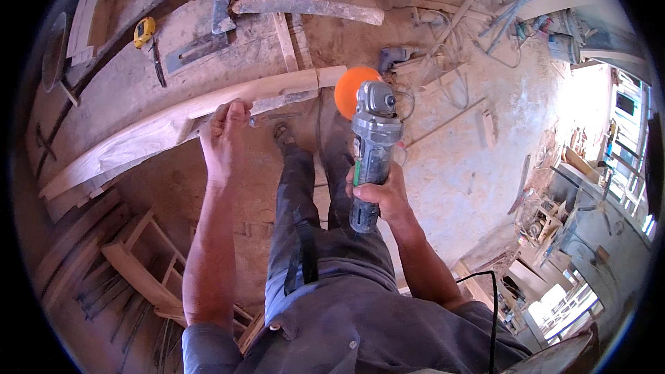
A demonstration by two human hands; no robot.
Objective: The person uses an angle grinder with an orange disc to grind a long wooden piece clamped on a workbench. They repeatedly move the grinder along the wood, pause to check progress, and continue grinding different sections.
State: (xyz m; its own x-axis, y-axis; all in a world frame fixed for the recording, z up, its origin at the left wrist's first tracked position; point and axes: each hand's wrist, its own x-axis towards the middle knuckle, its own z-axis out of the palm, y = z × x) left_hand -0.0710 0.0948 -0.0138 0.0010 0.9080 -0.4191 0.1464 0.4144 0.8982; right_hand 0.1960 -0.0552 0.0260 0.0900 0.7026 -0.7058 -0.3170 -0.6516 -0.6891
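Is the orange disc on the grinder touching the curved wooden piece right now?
Cannot tell. In the head view the orange disc sits right at the end of the curved wooden piece, their edges overlapping in the picture, but no clear contact or gap shows.

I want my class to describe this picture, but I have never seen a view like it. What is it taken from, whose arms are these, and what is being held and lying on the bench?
The picture comes from a wide fisheye camera worn on a person's head, looking down, so straight edges bend near the rim. The two bare arms coming from the lower edge are that person's own. The left hand rests on a long curved wooden piece lying along the workbench. The right hand grips the body of a grey angle grinder with an orange disc, held off the wood. Also on the bench are a yellow tape measure and a hatchet. Below is a sawdust-covered floor.
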